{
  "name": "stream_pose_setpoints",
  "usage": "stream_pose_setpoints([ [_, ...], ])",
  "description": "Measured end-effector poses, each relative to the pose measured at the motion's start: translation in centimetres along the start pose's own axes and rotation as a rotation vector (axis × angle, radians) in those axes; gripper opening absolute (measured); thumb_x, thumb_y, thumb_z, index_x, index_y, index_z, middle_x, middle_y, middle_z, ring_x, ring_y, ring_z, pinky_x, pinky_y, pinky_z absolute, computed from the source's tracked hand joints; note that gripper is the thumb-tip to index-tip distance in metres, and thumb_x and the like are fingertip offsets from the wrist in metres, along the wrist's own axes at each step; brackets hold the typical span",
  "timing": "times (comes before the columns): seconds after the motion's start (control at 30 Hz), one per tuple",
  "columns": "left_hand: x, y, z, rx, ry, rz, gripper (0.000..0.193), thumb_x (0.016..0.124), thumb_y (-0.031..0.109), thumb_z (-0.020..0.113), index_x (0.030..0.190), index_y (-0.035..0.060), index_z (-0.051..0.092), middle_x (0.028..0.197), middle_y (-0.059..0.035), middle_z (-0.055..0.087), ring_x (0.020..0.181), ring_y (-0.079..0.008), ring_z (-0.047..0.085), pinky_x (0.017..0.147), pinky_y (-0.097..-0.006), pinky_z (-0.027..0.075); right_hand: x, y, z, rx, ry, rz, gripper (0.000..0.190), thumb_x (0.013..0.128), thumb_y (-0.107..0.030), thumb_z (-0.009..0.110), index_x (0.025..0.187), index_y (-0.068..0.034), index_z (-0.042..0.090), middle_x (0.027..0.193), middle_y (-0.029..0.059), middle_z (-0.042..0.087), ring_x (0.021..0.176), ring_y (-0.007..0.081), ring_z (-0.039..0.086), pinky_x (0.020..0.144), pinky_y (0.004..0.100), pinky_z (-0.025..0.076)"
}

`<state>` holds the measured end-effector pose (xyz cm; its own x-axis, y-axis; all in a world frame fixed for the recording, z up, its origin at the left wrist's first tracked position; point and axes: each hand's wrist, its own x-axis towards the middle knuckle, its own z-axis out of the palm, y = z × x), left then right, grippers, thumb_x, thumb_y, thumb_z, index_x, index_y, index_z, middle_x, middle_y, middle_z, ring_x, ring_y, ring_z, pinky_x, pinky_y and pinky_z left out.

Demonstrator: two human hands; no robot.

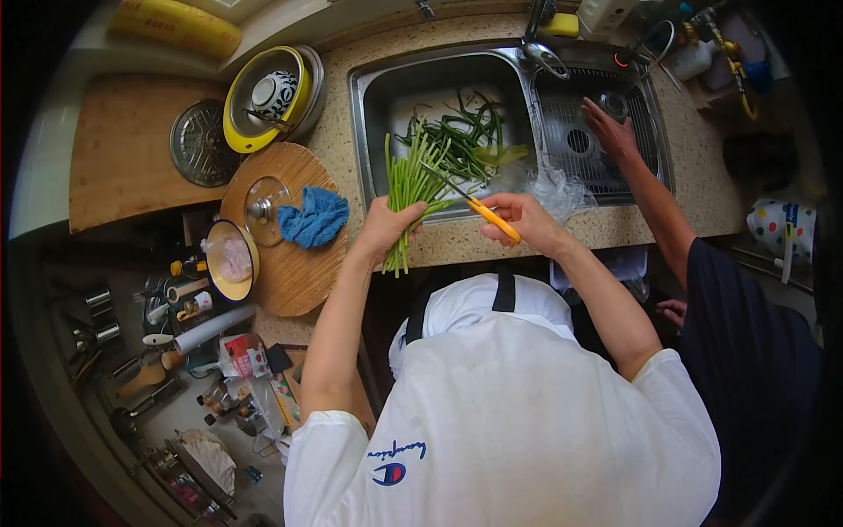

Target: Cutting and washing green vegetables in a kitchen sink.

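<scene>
My left hand (393, 227) grips a bunch of thin green vegetable stalks (411, 172), which look like garlic scapes, at the near edge of the sink. Scissors with yellow-orange handles (492, 219) are in my right hand (523, 224). Their dark blades point up and left, with the tips at the right side of the bunch. Whether the blades touch a stalk is hard to tell. Loose dark green pieces (471, 135) lie in the left basin (402, 85) beyond the bunch. Clear plastic film (560, 191) drapes over the divider and front rim.
Another person's hand (609, 128) reaches over the right basin's rack (560, 125), close to my right side. Left of the sink, a round wooden board (296, 283) holds a blue cloth (315, 217) and a glass lid (267, 207). A yellow-rimmed bowl (240, 141) stands behind. The faucet (543, 56) rises between basins.
</scene>
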<state>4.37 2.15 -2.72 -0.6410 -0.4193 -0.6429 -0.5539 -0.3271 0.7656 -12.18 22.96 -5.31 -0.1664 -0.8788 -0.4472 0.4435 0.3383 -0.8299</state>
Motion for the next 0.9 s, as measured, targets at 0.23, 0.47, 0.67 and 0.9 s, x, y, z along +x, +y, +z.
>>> stream_pose_setpoints([
  [0.23, 0.2, 0.0, 0.0, 0.145, -0.101, -0.036, 0.016, 0.087, 0.015, 0.069, 0.092, 0.0, 0.065, 0.068, -0.0042, 0.061, 0.054, -0.0098, 0.056, 0.045, -0.0237, 0.043, 0.6, 0.6, -0.8, -0.1, -0.027, -0.1, 0.05, 0.078, -0.016, 0.082, 0.12, -0.001, 0.061, 0.087, -0.0021, 0.063, 0.073, 0.0029, 0.055, 0.064, 0.0184, 0.044],
  [0.47, 0.6, 0.1, -0.1, -0.044, -0.212, -0.097, 0.018, 0.088, 0.016, 0.068, 0.091, 0.0003, 0.061, 0.064, -0.0056, 0.059, 0.047, -0.0102, 0.052, 0.04, -0.0237, 0.04, 0.4, 0.5, -1.2, -0.151, 0.008, -0.177, 0.056, 0.074, -0.013, 0.085, 0.123, -0.001, 0.062, 0.101, 0.0001, 0.066, 0.088, 0.0058, 0.057, 0.08, 0.0215, 0.047],
  [0.67, 1.0, 0.0, 0.1, -0.123, -0.257, -0.139, 0.018, 0.089, 0.018, 0.066, 0.09, 0.0007, 0.06, 0.062, -0.0055, 0.057, 0.043, -0.0107, 0.049, 0.039, -0.0239, 0.039, 1.1, 1.6, -1.2, -0.077, 0.004, -0.165, 0.055, 0.074, -0.009, 0.084, 0.124, -0.001, 0.062, 0.102, -0.0006, 0.066, 0.088, 0.0053, 0.058, 0.081, 0.0203, 0.047],
  [0.9, 1.2, -0.4, 0.3, -0.157, -0.233, -0.161, 0.019, 0.09, 0.019, 0.066, 0.092, 0.0009, 0.06, 0.063, -0.0058, 0.057, 0.043, -0.0106, 0.049, 0.039, -0.0234, 0.039, 1.2, 3.3, -0.5, 0.096, -0.001, -0.172, 0.054, 0.076, -0.004, 0.082, 0.125, -0.001, 0.061, 0.104, -0.0021, 0.065, 0.09, 0.004, 0.058, 0.082, 0.0185, 0.047],
])
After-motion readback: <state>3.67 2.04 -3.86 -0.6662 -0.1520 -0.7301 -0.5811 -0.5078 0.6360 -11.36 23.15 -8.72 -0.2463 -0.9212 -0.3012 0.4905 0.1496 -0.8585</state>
